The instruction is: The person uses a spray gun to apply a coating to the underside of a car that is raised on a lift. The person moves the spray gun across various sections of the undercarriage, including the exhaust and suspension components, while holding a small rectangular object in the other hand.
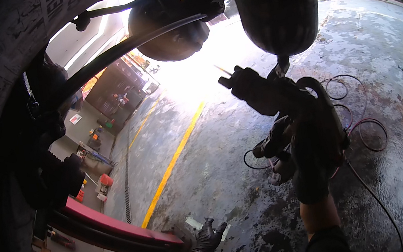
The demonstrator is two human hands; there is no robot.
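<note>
My right hand, in a dark glove, is raised and grips a dark power tool that looks like a reciprocating saw. A thin blade sticks out of its front, apart from any part I can make out. Deep shadow hides the fingers and the handle. Just above the tool hangs a dark rounded cylinder, perhaps a muffler, with a short stub at its lower end. Low in the view, my left hand wears a black glove, fingers spread and holding nothing. It appears beside the end of a red lift arm.
Overhead at left are a tire, a long dark bar and a round housing. Coiled hoses lie on the stained floor. A person's legs show behind the tool. Buckets stand along the left wall.
</note>
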